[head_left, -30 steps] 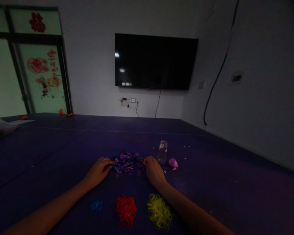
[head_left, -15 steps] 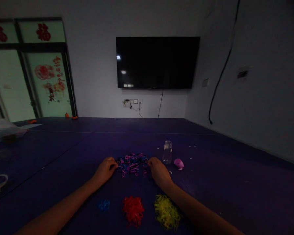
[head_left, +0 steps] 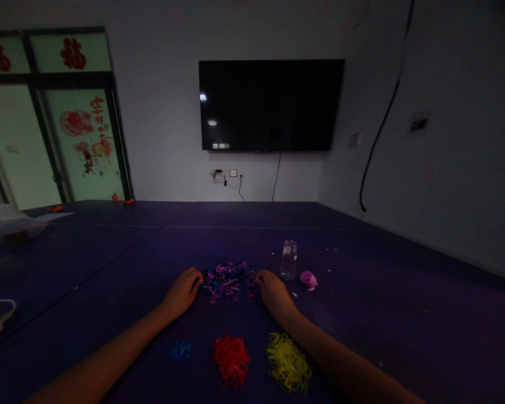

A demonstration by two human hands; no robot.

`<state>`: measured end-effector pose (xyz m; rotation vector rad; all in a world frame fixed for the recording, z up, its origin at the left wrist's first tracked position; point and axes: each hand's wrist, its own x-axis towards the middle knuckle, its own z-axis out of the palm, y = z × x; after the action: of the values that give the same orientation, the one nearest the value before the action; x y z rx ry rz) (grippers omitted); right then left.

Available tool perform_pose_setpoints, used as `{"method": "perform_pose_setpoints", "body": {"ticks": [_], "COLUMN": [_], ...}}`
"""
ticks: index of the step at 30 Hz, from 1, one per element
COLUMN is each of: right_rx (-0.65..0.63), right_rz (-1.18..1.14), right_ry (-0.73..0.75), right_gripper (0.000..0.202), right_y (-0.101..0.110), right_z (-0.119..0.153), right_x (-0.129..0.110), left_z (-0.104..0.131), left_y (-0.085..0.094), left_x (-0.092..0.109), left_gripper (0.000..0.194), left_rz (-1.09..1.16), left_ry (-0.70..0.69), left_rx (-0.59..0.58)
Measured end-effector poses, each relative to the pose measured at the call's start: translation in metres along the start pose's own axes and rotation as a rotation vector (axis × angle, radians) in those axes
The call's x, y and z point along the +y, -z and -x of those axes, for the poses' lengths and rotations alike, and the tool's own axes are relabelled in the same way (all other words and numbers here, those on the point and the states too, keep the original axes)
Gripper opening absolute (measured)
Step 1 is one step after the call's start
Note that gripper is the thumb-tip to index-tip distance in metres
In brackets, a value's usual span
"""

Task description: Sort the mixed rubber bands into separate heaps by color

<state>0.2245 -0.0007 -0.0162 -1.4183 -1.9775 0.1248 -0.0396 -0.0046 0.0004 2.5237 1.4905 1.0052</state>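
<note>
A loose pile of mixed pink, blue and black rubber bands (head_left: 229, 280) lies spread on the purple surface in front of me. At its left edge is my left hand (head_left: 184, 290), thumb and fingers pinched together. My right hand (head_left: 274, 292) is closed at the pile's right edge, its fingertips beside the outer bands. What either pinch holds is too small and dark to make out. Nearer to me are a small heap of blue bands (head_left: 181, 351), a red heap (head_left: 231, 360) and a yellow heap (head_left: 288, 363), which lies beside my right forearm.
A clear plastic bottle (head_left: 289, 261) stands just right of my right hand, with a pink cap-like piece (head_left: 308, 279) beside it. White scraps dot the purple mat (head_left: 404, 314). A white looped object (head_left: 0, 320) and plastic bags (head_left: 8, 224) lie at the left.
The left thumb and fingers have drawn closer together. Otherwise both hands stay at the pile's edges, and the view has shifted only slightly.
</note>
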Motion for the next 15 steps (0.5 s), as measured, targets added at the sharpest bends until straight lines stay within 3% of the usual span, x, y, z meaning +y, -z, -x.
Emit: {"method": "perform_pose_setpoints", "body": {"ticks": [15], "right_rx": [0.005], "right_rz": [-0.032], "right_ry": [0.141], "right_gripper": [0.023], "right_y": [0.0020], "right_z": [0.0020], "right_x": [-0.0004], "left_z": [0.0011], "left_y": [0.0053], "left_x": [0.0041], "left_gripper": [0.016], "left_rz": [0.043], "left_ry": [0.037], "left_rx": [-0.017]}}
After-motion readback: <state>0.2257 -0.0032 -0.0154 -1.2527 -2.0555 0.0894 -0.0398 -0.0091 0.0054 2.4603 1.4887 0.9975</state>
